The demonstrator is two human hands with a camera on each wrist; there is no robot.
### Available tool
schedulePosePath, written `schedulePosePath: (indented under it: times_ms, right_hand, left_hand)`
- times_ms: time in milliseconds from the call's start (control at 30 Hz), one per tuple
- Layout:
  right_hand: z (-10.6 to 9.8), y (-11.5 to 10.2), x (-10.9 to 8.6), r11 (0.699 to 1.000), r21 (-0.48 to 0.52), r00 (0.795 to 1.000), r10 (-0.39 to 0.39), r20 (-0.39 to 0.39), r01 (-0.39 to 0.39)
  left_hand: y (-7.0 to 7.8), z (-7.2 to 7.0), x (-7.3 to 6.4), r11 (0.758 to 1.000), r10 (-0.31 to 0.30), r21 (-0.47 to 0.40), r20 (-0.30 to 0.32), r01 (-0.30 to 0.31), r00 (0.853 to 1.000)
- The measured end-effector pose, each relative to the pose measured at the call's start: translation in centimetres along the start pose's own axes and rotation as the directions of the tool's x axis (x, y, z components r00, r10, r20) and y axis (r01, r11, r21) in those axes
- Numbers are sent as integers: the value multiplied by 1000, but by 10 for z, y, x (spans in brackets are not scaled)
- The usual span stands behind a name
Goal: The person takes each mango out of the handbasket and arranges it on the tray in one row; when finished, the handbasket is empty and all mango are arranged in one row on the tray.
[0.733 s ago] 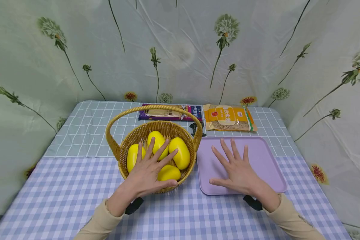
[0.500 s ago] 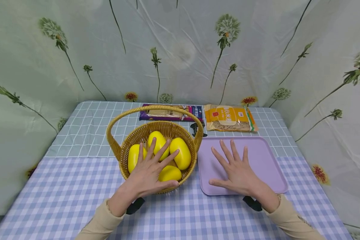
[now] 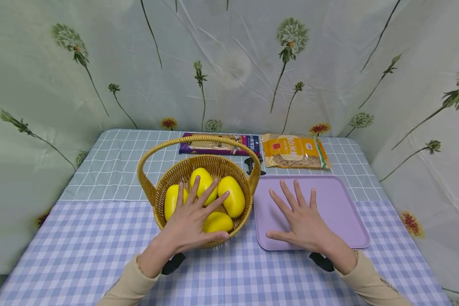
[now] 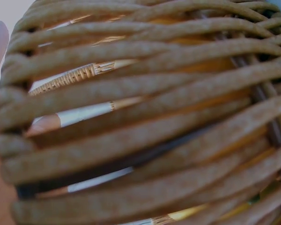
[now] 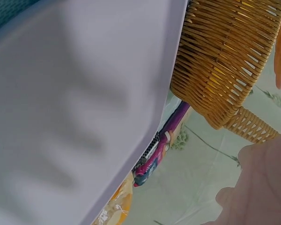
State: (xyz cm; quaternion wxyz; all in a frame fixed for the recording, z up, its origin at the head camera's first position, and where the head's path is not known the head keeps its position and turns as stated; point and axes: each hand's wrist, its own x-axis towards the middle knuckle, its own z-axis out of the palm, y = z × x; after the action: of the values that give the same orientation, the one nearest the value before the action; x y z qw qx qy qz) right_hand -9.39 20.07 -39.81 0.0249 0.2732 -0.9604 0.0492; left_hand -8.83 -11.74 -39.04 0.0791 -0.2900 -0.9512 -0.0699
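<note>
My left hand [image 3: 191, 221] spreads its fingers over a round wicker basket [image 3: 161, 176] with a tall arched handle. Several smooth yellow mango-shaped fruits [image 3: 231, 196] lie inside it, partly covered by the hand. Close up in the left wrist view, the basket's woven wall [image 4: 107, 98] fills nearly everything. My right hand [image 3: 304, 223], fingers also fanned out, is held over a flat lilac tray [image 3: 340, 212] that bears nothing. The right wrist view shows the tray [image 5: 84, 93] with finger shadows on it and the basket [image 5: 220, 61] beside it. Neither hand holds anything.
Behind the basket lies a purple packet [image 3: 218, 144] of pale sticks, perhaps noodles. An orange packet [image 3: 294, 151] lies to its right, and a small black object [image 3: 253, 165] sits near the handle. Checked cloths [image 3: 88, 238] cover the table, with flower-printed curtain [image 3: 229, 63] behind.
The whole head view has shifted very slightly to the right. Both hands stay spread in the same places, and no object has been moved.
</note>
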Motion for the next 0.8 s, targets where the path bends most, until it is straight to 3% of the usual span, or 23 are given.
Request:
schedulePosePath:
  times_ms: [167, 300, 533, 667, 800]
  right_hand:
    - [2, 0, 0, 1000, -14, 999, -18, -28, 17]
    - [1, -1, 1, 999, -33, 997, -39, -60, 37]
    - [-3, -2, 2, 997, 32, 987, -59, -152, 64]
    - [-2, -3, 2, 989, 89, 962, -92, -257, 119]
    - [-2, -5, 4, 972, 135, 914, -126, -386, 191]
  left_hand:
    - [-2, -1, -1, 1000, 11, 16, -16, -11, 1000]
    - [-5, -1, -4, 1000, 21, 16, -63, -20, 998]
    - [-18, 0, -20, 989, -15, -148, -217, -18, 976]
    - [-27, 1, -32, 969, -35, -241, -349, -54, 936]
    - [-34, 5, -45, 951, -66, -291, -510, -100, 858]
